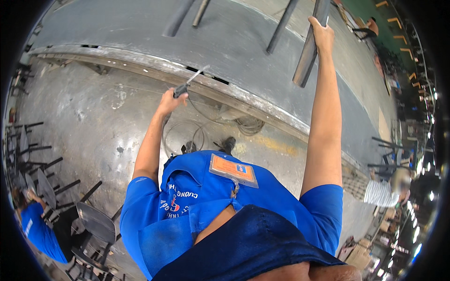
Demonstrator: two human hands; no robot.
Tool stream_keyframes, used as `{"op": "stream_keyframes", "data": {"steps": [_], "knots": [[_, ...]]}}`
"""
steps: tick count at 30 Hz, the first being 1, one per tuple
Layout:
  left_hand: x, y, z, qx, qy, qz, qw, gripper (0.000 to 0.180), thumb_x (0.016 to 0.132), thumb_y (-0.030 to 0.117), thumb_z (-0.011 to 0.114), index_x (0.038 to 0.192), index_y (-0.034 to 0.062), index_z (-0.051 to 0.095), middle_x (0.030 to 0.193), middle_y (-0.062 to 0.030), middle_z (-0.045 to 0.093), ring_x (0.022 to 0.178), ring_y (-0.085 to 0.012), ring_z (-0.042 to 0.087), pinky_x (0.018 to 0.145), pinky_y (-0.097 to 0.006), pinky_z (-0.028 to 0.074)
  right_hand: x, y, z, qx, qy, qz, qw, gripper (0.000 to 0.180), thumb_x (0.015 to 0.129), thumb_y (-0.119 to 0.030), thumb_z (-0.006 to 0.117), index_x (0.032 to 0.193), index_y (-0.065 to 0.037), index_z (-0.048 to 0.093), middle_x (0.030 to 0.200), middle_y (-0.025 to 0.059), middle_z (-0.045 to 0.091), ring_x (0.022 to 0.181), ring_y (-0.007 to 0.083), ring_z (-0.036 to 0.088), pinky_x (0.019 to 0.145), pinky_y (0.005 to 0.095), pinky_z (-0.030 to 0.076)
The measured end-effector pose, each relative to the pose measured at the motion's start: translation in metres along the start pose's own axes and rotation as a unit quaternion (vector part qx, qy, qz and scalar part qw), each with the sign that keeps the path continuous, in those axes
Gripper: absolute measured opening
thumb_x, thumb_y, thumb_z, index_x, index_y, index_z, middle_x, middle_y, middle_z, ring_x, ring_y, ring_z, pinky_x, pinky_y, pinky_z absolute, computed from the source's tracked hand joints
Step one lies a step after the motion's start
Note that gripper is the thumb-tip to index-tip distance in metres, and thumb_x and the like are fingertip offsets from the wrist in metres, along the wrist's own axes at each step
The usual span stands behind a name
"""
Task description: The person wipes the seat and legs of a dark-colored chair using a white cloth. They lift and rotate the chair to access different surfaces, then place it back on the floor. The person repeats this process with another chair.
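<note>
My left hand (169, 101) is closed round the grip of a black air blow gun (181, 90) in front of the table's near edge. Its pale nozzle points up and to the right, over that edge. A thin hose (200, 111) hangs from it. Stretched far forward, my right hand (322, 37) grips a thick dark leg (306, 61) above the table. Another dark leg (281, 25) slants beside it, and two more (179, 18) show at the top. What they join is out of the picture.
The long grey table (117, 28) runs across the front, with a worn wooden edge. Coiled hose (249, 124) lies on the floor near my shoes (228, 144). Dark chairs (97, 220) and a person in blue (42, 229) are at left. Another person (384, 193) stands at right.
</note>
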State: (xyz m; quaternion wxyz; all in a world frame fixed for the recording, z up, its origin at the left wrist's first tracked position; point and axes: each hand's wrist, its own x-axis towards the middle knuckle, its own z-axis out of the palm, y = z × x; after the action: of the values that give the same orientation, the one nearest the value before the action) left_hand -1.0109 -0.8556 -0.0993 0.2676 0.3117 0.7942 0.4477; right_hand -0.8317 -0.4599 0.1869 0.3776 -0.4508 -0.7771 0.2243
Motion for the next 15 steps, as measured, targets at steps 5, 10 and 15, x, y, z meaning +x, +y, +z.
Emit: {"op": "stream_keyframes", "data": {"steps": [5, 10, 15], "knots": [[0.099, -0.028, 0.045, -0.011, 0.134, -0.020, 0.991, 0.047, 0.076, 0.043, 0.070, 0.095, 0.0001, 0.064, 0.088, -0.0198, 0.065, 0.087, -0.0334, 0.062, 0.078, -0.042, 0.046, 0.007, -0.006, -0.002, -0.003, -0.014, 0.030, 0.999, 0.054, 0.066, -0.043, 0.069, 0.088, 0.006, 0.066, 0.080, 0.0130, 0.066, 0.074, 0.0213, 0.063, 0.070, 0.0327, 0.047], [0.146, -0.047, 0.079, 0.016, 0.187, -0.090, 0.978, 0.054, 0.076, 0.047, 0.068, 0.105, 0.0013, 0.061, 0.094, -0.0219, 0.064, 0.092, -0.0403, 0.059, 0.082, -0.045, 0.045, 0.005, -0.008, -0.001, 0.001, -0.006, 0.006, 1.000, 0.051, 0.067, -0.042, 0.070, 0.087, 0.004, 0.067, 0.075, 0.0105, 0.065, 0.068, 0.0193, 0.061, 0.066, 0.0309, 0.047], [0.136, -0.065, 0.105, 0.096, 0.198, -0.026, 0.975, 0.055, 0.080, 0.039, 0.065, 0.117, 0.0004, 0.053, 0.106, -0.0227, 0.057, 0.101, -0.0396, 0.054, 0.086, -0.046, 0.043, 0.005, 0.000, 0.003, 0.017, 0.016, -0.006, 1.000, 0.053, 0.066, -0.041, 0.071, 0.087, 0.007, 0.066, 0.077, 0.0114, 0.066, 0.071, 0.0192, 0.062, 0.068, 0.0316, 0.047]]}}
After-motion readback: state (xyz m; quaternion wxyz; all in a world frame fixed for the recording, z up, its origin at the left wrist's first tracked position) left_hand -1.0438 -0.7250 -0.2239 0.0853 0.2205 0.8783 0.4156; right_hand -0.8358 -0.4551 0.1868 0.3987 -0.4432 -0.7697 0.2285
